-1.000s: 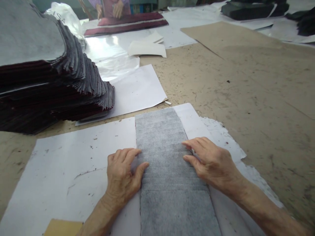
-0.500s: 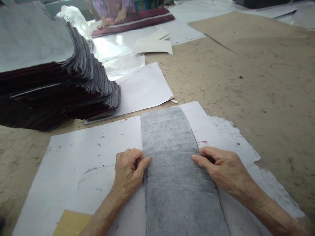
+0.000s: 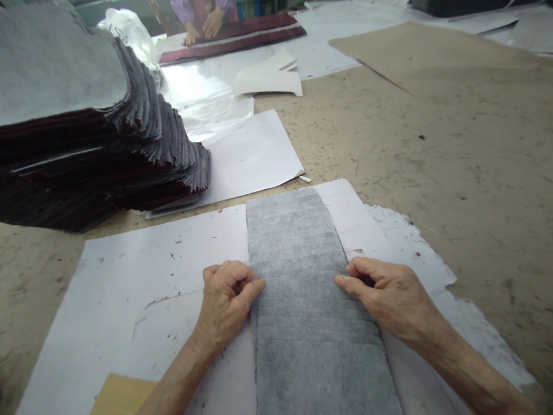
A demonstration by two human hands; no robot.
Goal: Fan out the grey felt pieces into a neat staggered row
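Note:
A long grey strip of fabric point(image 3: 298, 242) with crosswise creases lies lengthwise before me on white paper point(image 3: 151, 300). My left hand point(image 3: 228, 297) pinches its left edge, thumb on top and fingers curled beneath. Opposite, at about the same height, my right hand point(image 3: 380, 291) grips the right edge between thumb and curled forefinger. The strip's near end runs out of view at the bottom. Dark threads show along its right edge.
At the left stands a tall stack of grey and dark red fabric pieces point(image 3: 159, 138). A yellowish card point(image 3: 123, 395) lies near my left forearm. Across the table point(image 3: 389, 138), a co-worker's hands point(image 3: 207, 29) rest by dark red fabric point(image 3: 259, 31). Brown paper point(image 3: 423, 52) lies far right.
Both my hands keep their pinch on the strip's edges with hardly any movement. The creases between them look slightly flatter. The co-worker's hands have shifted a little over the dark red fabric.

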